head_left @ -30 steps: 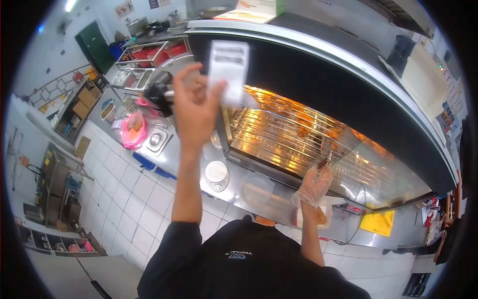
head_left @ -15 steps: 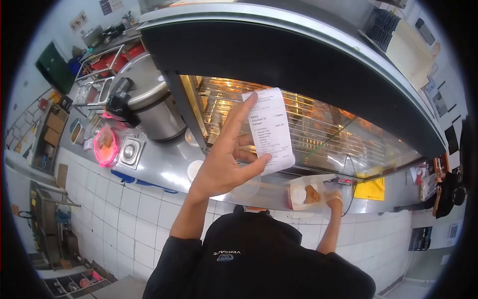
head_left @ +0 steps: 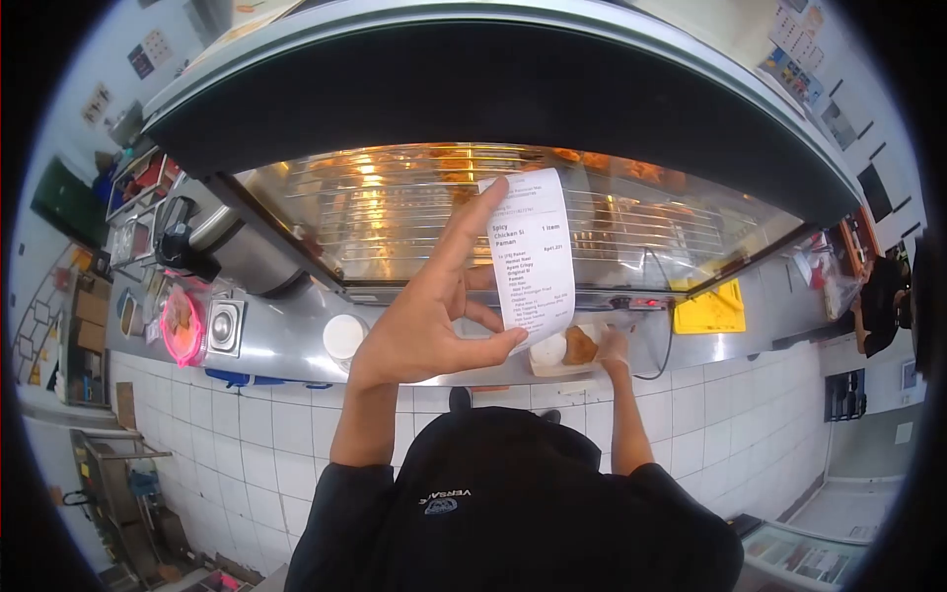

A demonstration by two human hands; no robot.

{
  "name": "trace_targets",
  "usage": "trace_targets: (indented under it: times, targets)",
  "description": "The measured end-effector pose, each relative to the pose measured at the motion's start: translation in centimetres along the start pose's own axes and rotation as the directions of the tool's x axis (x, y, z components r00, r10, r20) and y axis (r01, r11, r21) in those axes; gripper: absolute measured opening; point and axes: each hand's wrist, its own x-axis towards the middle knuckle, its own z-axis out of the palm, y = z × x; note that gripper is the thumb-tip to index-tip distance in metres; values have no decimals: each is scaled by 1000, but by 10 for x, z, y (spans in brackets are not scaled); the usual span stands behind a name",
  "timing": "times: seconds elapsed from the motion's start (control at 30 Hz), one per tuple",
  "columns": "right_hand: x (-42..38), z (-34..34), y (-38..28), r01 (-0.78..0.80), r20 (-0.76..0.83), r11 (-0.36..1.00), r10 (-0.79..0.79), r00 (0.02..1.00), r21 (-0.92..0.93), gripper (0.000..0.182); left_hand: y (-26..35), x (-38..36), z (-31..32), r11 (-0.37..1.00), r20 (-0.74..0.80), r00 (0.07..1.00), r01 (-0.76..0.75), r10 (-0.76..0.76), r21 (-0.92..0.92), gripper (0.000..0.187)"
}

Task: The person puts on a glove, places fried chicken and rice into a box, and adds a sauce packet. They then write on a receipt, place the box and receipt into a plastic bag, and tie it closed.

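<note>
My left hand [head_left: 434,316] holds a long printed receipt [head_left: 538,257] up between thumb and fingers, in front of a lit glass food warmer [head_left: 395,212]. Lower right, my right hand [head_left: 614,347] wears a thin clear glove and is closed at the right edge of an open food box [head_left: 560,371]; its fingertips are partly hidden. Inside the box lie a round white portion [head_left: 548,349], which looks like rice, and a brown piece of fried chicken [head_left: 581,346] on the side nearer my right hand. The receipt's lower end slightly overlaps the view of the box.
A white round container [head_left: 344,337] stands on the steel counter [head_left: 286,326]. Farther left are a steel pan [head_left: 225,326], a pink basket [head_left: 182,326] and a large cooker [head_left: 237,247]. To the right are a yellow tray [head_left: 710,308] and a black cable. Another person [head_left: 881,301] stands far right.
The view has swung, bringing the warmer more squarely ahead. The receipt stays in my left hand. My right hand and the food box have shifted together left and up in view.
</note>
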Motion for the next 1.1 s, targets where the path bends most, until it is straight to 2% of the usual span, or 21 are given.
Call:
trace_targets:
  times: [0.07, 0.17, 0.27, 0.3, 0.43, 0.53, 0.6, 0.67, 0.7, 0.77, 0.87, 0.93, 0.97, 1.07, 1.1]
  targets:
    - [-29, 11, 18, -206, -137, 941, 249, 959, 268, 27, -6, 9, 25, 1000, 8, 1000, -12, 12, -6, 107]
    - [-80, 1, 38, -150, -231, 918, 246, 941, 367, 27, -19, 30, 76, 999, 52, 999, -12, 13, -33, 107]
    - [-105, -15, 83, -114, -227, 771, 320, 920, 626, 29, -38, 59, 146, 997, 124, 991, -30, 39, -71, 107]
    - [-112, -15, 101, 50, -308, 685, 260, 915, 727, 34, -44, 70, 172, 994, 148, 989, -6, 22, -107, 107]
    - [-157, -63, 190, -180, -133, 718, 356, 925, 672, 32, -59, 115, 269, 986, 276, 961, 62, -17, -156, 108]
    - [-182, -81, 283, -114, -243, 755, 345, 907, 646, 30, -68, 151, 333, 978, 345, 939, 91, -21, -187, 108]
    - [-185, -103, 341, -213, -320, 839, 408, 855, 501, 32, -77, 177, 370, 970, 392, 920, 119, -28, -210, 108]
    - [-174, -123, 412, -266, -315, 762, 520, 794, 590, 32, -92, 205, 403, 971, 443, 896, 132, -32, -197, 108]
    - [-165, -135, 445, -298, -319, 741, 565, 761, 602, 32, -101, 219, 419, 976, 464, 885, 124, -29, -178, 108]
    - [-141, -187, 483, -334, -436, 797, 567, 699, 503, 26, -117, 249, 456, 965, 487, 872, 166, -48, -203, 109]
    - [-87, -254, 544, -414, -457, 857, 513, 726, 305, 21, -143, 288, 506, 910, 488, 867, 278, -99, -309, 109]
    - [-46, -255, 600, -433, -478, 845, 535, 697, 314, 22, -169, 315, 536, 874, 484, 867, 325, -123, -360, 109]
    - [-27, -264, 628, -439, -495, 840, 542, 679, 318, 23, -180, 332, 550, 856, 501, 844, 394, -193, -334, 108]
    - [28, -304, 657, -494, -400, 817, 576, 713, 296, 22, -208, 363, 596, 828, 454, 860, 421, -234, -371, 106]
    - [44, -312, 668, -491, -348, 782, 615, 708, 384, 22, -211, 374, 612, 843, 416, 885, 378, -208, -382, 104]
